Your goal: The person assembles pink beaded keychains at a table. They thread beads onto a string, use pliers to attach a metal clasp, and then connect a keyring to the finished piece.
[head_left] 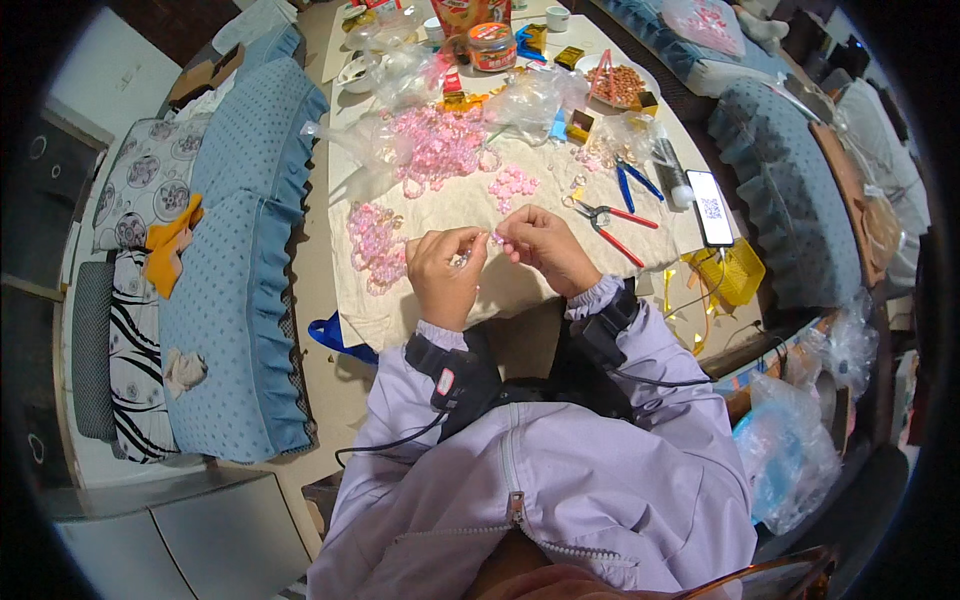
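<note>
My left hand (446, 272) and my right hand (548, 246) meet fingertip to fingertip over the cloth-covered table. The right thumb and finger pinch a small pale pink-purple bead (499, 239). Closed in a pinch, the left hand holds something small and pale, perhaps beads, mostly hidden by its fingers. Left of it lies a heap of pink beaded bracelets (375, 245). Beyond the hands are loose pink beads (513, 187) and a larger pink bead pile (437, 145). Red-handled pliers (612, 222) and blue-handled pliers (636, 182) rest to the right.
A lit phone (709, 208) with a cable lies at the table's right edge, above a yellow basket (737, 272). Toward the far end stand a plastic jar (491, 47), clear bags (540, 98) and a plate of nuts (622, 88). Blue-covered sofas (235, 300) flank the table.
</note>
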{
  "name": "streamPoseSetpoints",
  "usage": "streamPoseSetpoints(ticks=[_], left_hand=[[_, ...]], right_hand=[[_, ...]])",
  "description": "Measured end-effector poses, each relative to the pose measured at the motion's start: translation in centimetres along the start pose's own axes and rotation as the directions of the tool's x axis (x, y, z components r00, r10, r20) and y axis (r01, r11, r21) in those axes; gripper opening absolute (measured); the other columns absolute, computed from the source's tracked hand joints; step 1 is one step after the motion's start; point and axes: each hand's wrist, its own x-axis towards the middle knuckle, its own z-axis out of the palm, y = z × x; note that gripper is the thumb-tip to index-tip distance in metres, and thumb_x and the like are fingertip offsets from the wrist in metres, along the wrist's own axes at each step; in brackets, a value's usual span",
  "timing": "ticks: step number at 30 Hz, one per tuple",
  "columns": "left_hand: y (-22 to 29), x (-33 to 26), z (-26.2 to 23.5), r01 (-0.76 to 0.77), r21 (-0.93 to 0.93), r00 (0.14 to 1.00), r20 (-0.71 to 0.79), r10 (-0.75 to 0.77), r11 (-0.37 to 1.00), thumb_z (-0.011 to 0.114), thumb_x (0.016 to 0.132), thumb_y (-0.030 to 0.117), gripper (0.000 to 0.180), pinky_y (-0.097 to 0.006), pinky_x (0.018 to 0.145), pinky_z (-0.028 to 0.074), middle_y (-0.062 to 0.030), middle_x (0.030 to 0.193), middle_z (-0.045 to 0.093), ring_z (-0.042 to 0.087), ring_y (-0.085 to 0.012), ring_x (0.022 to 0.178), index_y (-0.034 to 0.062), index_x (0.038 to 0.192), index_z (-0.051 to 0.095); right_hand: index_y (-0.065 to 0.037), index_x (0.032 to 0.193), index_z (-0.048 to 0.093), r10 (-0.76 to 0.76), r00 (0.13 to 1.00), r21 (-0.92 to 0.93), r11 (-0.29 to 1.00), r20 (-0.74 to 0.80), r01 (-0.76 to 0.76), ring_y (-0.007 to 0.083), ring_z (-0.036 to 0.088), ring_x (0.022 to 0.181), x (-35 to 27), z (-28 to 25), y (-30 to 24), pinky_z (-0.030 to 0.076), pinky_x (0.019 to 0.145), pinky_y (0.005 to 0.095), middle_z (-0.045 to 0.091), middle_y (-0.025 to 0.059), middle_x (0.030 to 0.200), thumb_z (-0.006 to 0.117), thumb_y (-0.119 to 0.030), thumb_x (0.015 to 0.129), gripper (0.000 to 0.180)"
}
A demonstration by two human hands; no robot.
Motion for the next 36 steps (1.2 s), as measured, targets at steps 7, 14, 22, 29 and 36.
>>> streamPoseSetpoints(ticks=[7,14,22,29,36], left_hand=[[-0.13,0.07,0.19,-0.026,0.022,1.0,0.015,0.025,0.999,0.08,0.079,0.014,0.008,-0.034,0.078,0.039,0.0013,0.074,0.067,0.061,-0.0163,0.072,0.0136,0.085,0.074],[-0.11,0.13,0.17,-0.069,0.024,0.998,0.011,0.069,0.997,0.08,0.079,0.013,0.009,-0.034,0.079,0.039,0.001,0.078,0.069,0.06,-0.0176,0.075,0.0124,0.085,0.073],[-0.08,0.22,0.19,-0.119,0.078,0.993,0.006,0.119,0.99,0.08,0.079,0.012,0.009,-0.034,0.078,0.039,0.0011,0.074,0.067,0.061,-0.0163,0.072,0.0128,0.085,0.074],[-0.13,0.27,0.06,-0.193,0.141,0.981,0.004,0.195,0.971,0.08,0.078,0.012,0.009,-0.035,0.079,0.04,-0.0002,0.078,0.069,0.062,-0.0185,0.077,0.0129,0.085,0.074],[-0.11,0.27,0.17,-0.174,0.149,0.984,0.0,0.175,0.973,0.079,0.079,0.013,0.009,-0.036,0.079,0.039,0.0021,0.078,0.068,0.062,-0.0172,0.078,0.0144,0.084,0.072]], right_hand=[[-0.005,0.097,0.06,-0.177,0.984,0.001,0.984,0.015,0.177,0.0091,0.062,0.067,0.13,0.34,0.07,0.051,0.062,0.0223,0.065,0.003,0.082,0.071,-0.013,0.094,0.014],[-0.004,0.096,0.06,-0.236,0.971,-0.063,0.969,0.023,0.237,0.0096,0.062,0.067,0.24,0.32,0.38,0.053,0.063,0.0236,0.066,0.0041,0.082,0.072,-0.012,0.093,0.015],[-0.003,0.096,0.06,-0.237,0.972,-0.066,0.969,0.0,0.236,0.0097,0.062,0.066,0.3,0.39,0.5,0.053,0.062,0.0232,0.066,0.0042,0.081,0.072,-0.012,0.093,0.015],[-0.004,0.094,0.06,-0.104,0.994,-0.016,0.994,-0.031,0.104,0.0096,0.062,0.065,0.31,0.27,0.29,0.052,0.061,0.0227,0.065,0.0041,0.08,0.071,-0.01,0.092,0.014],[-0.002,0.092,0.057,-0.274,0.962,-0.183,0.946,-0.013,0.267,0.0109,0.063,0.064,0.43,0.44,0.6,0.052,0.057,0.0243,0.065,0.0067,0.079,0.072,-0.008,0.091,0.016]])
